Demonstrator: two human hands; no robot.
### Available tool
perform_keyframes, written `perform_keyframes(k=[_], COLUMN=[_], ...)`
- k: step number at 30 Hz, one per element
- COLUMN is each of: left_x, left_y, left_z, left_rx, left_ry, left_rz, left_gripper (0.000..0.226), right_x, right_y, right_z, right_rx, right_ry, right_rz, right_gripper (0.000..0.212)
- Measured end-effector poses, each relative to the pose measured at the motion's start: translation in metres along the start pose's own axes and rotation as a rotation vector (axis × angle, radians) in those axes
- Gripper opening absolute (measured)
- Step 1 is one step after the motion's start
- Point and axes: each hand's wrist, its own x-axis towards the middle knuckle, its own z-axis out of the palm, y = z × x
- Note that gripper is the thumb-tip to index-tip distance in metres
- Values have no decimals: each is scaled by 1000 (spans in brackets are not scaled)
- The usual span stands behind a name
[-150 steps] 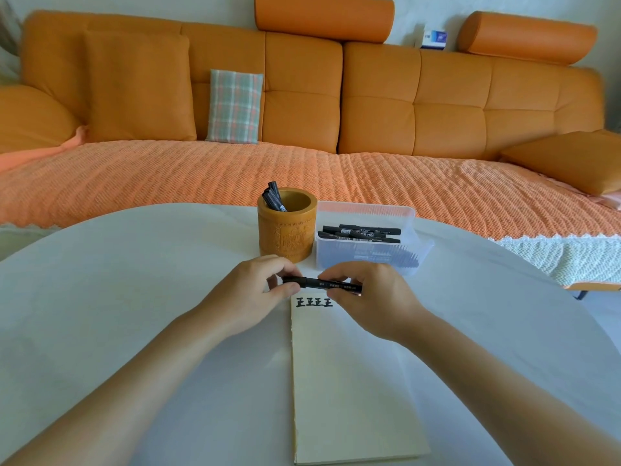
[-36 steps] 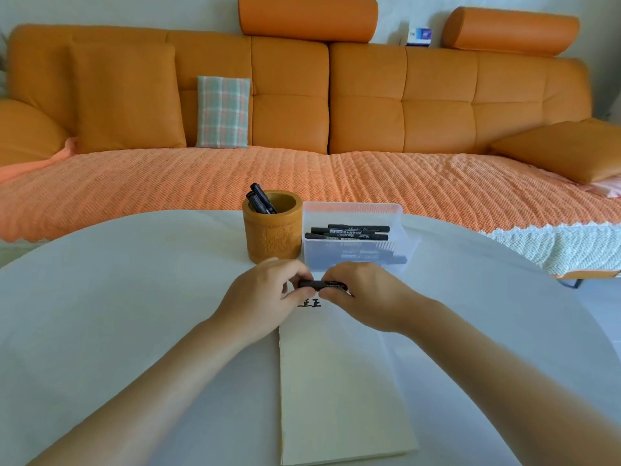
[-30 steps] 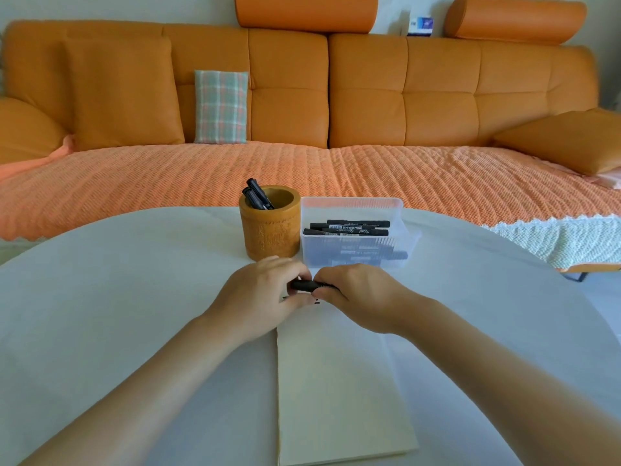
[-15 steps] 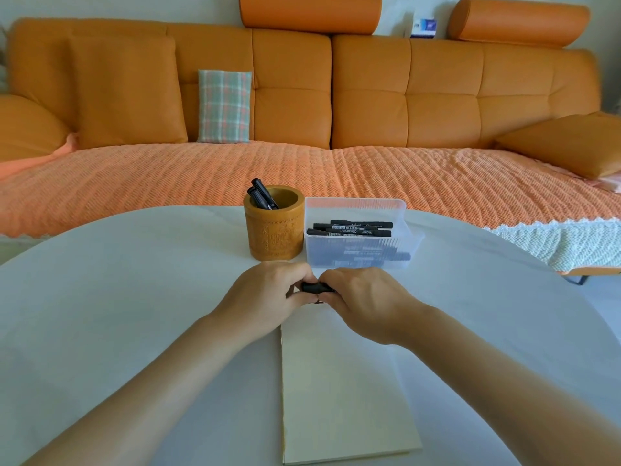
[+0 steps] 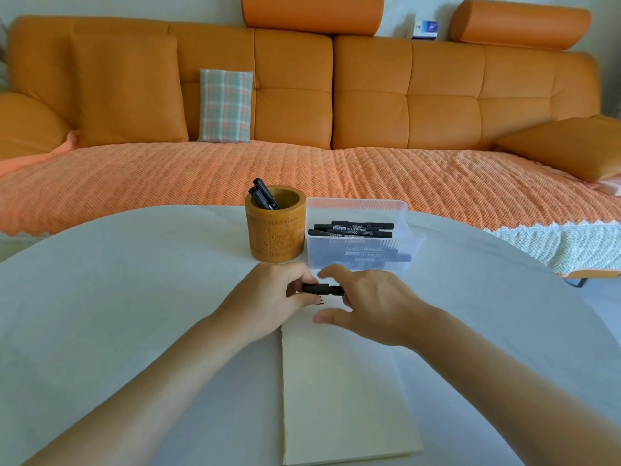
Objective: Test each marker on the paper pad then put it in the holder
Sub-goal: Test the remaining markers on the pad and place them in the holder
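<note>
A home living room: orange sofa (image 5: 369, 95) with cushions (image 5: 225, 105).

Only legible txt: "700" on a marker (image 5: 353, 229) label in the clear box (image 5: 356, 210); rest too blurry.

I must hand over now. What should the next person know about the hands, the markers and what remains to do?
Left hand grips a black marker over the top of the paper pad.
Right hand is beside it, fingers spread, gripping nothing visible.
Done: at least two stored markers stand in the wooden holder.
Left: put the held marker in the holder if it is tested, then test the loose markers in the clear box.
</note>
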Motion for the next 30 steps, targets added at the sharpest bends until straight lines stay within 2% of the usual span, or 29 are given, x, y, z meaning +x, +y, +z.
perform_keyframes(k=[1, 2, 5, 7, 11, 15, 18, 21, 24, 27, 30], left_x=[1, 1, 2, 2, 3, 2, 0, -2, -5, -7, -6], left_y=[0, -1, -7, -13, -19, -24, -28, -32, -36, -40, -43], left_z=[-1, -2, -10, -16, -19, -13, -8, -7, -10, -10, -9], left_rx=[9, 24, 93, 133, 210, 275, 288, 219, 129, 146, 172], left_ry=[4, 6, 28, 46, 32, 29, 78, 33, -21, 7, 108], left_rz=[-15, -28, -55, -62, -41, -59, -112, -108, -35, 34, -13], left_gripper=[10, 10, 10, 12, 17, 20, 21, 21, 20, 24, 25], right_x=[-1, -3, -8, -11, -11, -8, -9, -10, -11, -8, -5], right_y=[0, 1, 11, 14, 17, 18, 23, 22, 12, 8, 9], right_z=[0, 0, -2, -8, -12, -9, -8, -7, -2, 5, 13], right_rx=[6, 18, 191, 305, 453, 908, 808, 732, 902, 1061, 1151], right_ry=[-5, 0, 31, 35, 119, 82, 35, 7, 100, 230, 253], right_rz=[13, 21, 47, 55, 29, 137, 116, 77, 80, 190, 296], right_gripper=[73, 73, 37, 28, 35, 49, 72, 54, 14, 17, 18])
